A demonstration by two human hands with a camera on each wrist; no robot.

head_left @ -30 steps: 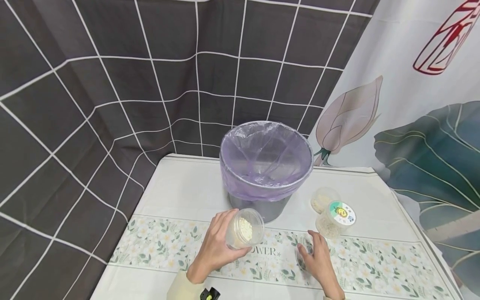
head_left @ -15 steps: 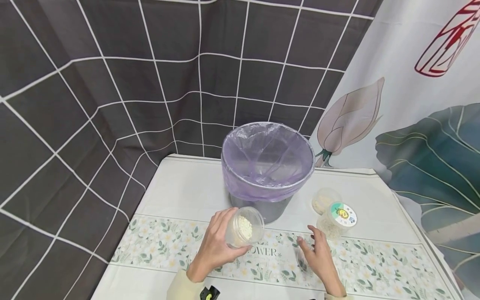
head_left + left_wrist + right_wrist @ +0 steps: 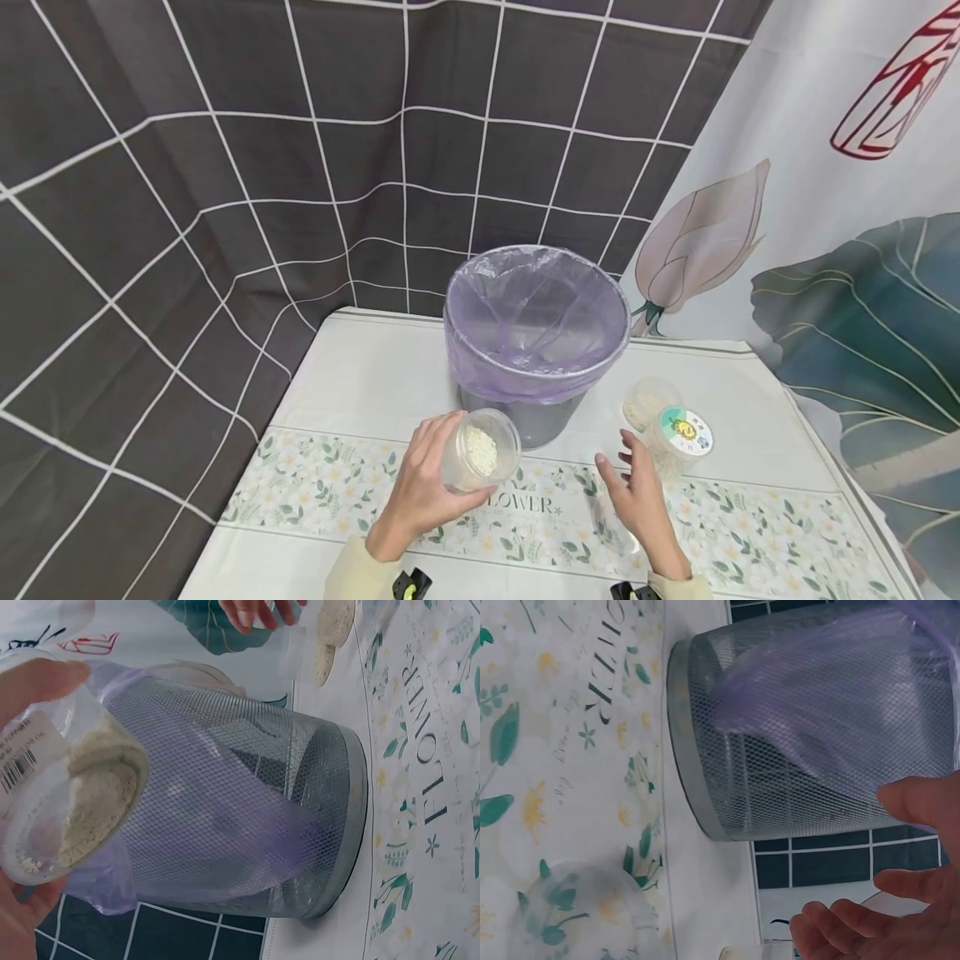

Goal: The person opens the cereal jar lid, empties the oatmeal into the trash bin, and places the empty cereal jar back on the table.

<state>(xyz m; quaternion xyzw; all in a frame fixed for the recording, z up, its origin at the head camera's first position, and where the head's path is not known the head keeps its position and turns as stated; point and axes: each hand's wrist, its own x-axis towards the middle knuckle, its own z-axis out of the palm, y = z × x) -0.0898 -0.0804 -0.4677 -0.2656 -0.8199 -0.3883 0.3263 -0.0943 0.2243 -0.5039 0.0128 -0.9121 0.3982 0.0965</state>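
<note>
My left hand (image 3: pixel 420 492) grips a clear plastic jar (image 3: pixel 452 465) of pale granules (image 3: pixel 482 450), its uncovered mouth tilted toward the head camera. In the left wrist view a barcode label (image 3: pixel 26 761) shows on the jar's side. To the right, my right hand (image 3: pixel 639 500) hangs with thumb and fingers apart and nothing between them. Beneath it a clear round lid (image 3: pixel 585 915) lies on the floral tablecloth. Just beyond both hands stands a mesh wastebasket (image 3: pixel 536 417) lined with a thin purple bag (image 3: pixel 487 362).
At the right stands another clear jar (image 3: pixel 667 454) with a green-and-white printed lid (image 3: pixel 686 431). Touching or close behind it is a further clear container (image 3: pixel 648 396) with pale contents. A dark checked curtain (image 3: pixel 337 158) hangs behind, and a printed white cloth (image 3: pixel 795 100) at the right.
My left hand has shifted slightly left with the jar, still tilted. My right hand has risen a little off the clear lid, leaving more of it visible.
</note>
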